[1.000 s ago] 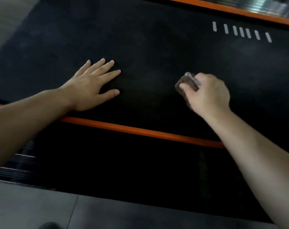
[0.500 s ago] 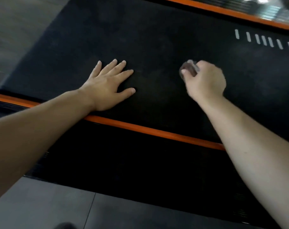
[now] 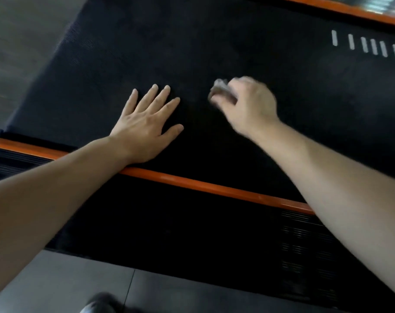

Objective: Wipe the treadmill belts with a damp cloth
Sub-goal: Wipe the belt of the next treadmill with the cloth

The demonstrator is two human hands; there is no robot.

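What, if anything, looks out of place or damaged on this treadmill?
Nothing stands out. The black belt shows no tear or spill; the left hand rests flat on it, and the right hand, blurred, grips a small wadded cloth.

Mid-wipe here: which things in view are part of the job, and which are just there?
In the job:
treadmill belt
cloth, gripped by the right hand
left hand, flat on the belt

Just there:
orange rail
white marks on the belt
grey floor
shoe at the bottom edge
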